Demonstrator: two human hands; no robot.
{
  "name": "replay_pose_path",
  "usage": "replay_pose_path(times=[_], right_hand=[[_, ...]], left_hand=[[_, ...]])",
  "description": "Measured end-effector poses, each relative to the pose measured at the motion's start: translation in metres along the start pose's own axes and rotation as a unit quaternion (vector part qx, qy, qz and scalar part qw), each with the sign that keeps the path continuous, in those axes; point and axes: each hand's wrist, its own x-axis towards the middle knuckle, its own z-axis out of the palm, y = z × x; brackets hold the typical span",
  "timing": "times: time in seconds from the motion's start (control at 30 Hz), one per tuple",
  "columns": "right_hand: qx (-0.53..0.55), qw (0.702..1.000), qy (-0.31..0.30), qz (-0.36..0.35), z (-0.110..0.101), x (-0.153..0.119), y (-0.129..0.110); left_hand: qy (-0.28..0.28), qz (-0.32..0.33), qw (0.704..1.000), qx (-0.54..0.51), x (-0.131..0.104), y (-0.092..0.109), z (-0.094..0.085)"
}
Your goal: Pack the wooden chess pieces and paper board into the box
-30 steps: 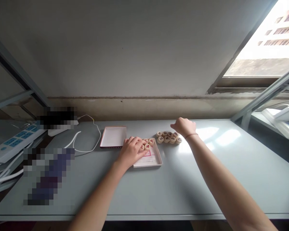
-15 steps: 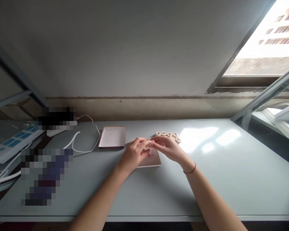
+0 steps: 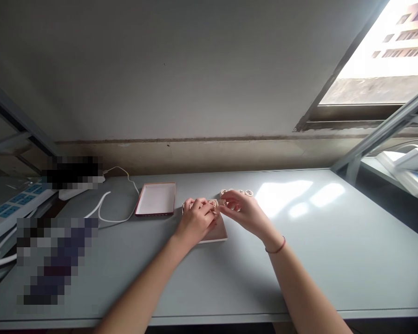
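A shallow open box (image 3: 218, 232) lies on the desk with round wooden Chinese chess pieces along its far side. Bent over that row, my left hand (image 3: 194, 218) has its fingers closed on pieces; a red-marked piece (image 3: 212, 203) shows beside its index finger. My right hand (image 3: 244, 209) is at the box's far right corner, thumb and fingers closed round a pale chess piece (image 3: 224, 202), partly covered by the fingers. Just behind the right hand, several dark-marked pieces (image 3: 249, 193) stand on the desk, some hidden by it.
A box lid (image 3: 155, 214) with a white inside lies to the left of the box. Farther left are a white cable (image 3: 120, 219), a power strip (image 3: 14, 204) and blurred-out items. Sunlight falls on the grey desk (image 3: 316, 250) at right. A wall stands behind.
My hands, together over the box before, have moved apart. The left fingers now lie over the row of pieces; the right hand is closer to the loose pieces. The view has shifted slightly.
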Motion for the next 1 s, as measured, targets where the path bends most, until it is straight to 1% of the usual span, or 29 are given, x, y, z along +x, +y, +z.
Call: replay_pose_path(times=[0.07, 0.17, 0.3, 0.47, 0.63, 0.73, 0.77, 0.83, 0.9, 0.93, 1.0], right_hand=[[-0.075, 0.997, -0.016, -0.026, 0.001, -0.001, 0.001], [-0.146, 0.987, -0.042, -0.053, 0.007, -0.002, 0.003], [-0.206, 0.975, -0.06, -0.055, 0.018, -0.003, 0.007], [-0.273, 0.957, -0.081, -0.051, 0.027, -0.002, 0.002], [-0.289, 0.954, -0.061, -0.056, 0.031, -0.002, 0.003], [-0.239, 0.966, -0.061, -0.076, 0.025, 0.001, 0.007], [-0.218, 0.971, -0.053, -0.078, 0.021, 0.004, 0.008], [-0.206, 0.977, -0.015, -0.057, 0.013, 0.013, 0.01], [-0.248, 0.969, 0.02, -0.004, 0.007, 0.025, 0.011], [-0.279, 0.96, 0.024, 0.023, 0.005, 0.032, 0.011], [-0.333, 0.941, -0.001, 0.064, 0.005, 0.045, 0.013]], left_hand=[[-0.009, -0.015, 1.0, -0.001, 0.0, -0.001, -0.002], [-0.01, -0.048, 0.999, -0.019, -0.003, -0.005, -0.01], [0.0, -0.102, 0.994, -0.04, -0.011, -0.017, -0.024], [-0.018, -0.15, 0.986, -0.069, -0.017, -0.033, -0.038], [-0.037, -0.167, 0.979, -0.113, -0.019, -0.042, -0.044], [-0.041, -0.179, 0.975, -0.123, -0.02, -0.045, -0.046], [-0.041, -0.182, 0.974, -0.125, -0.021, -0.046, -0.046], [-0.04, -0.186, 0.973, -0.128, -0.021, -0.047, -0.048], [-0.041, -0.188, 0.973, -0.128, -0.022, -0.047, -0.05], [-0.042, -0.191, 0.972, -0.129, -0.022, -0.047, -0.051], [-0.049, -0.196, 0.97, -0.133, -0.022, -0.047, -0.052]])
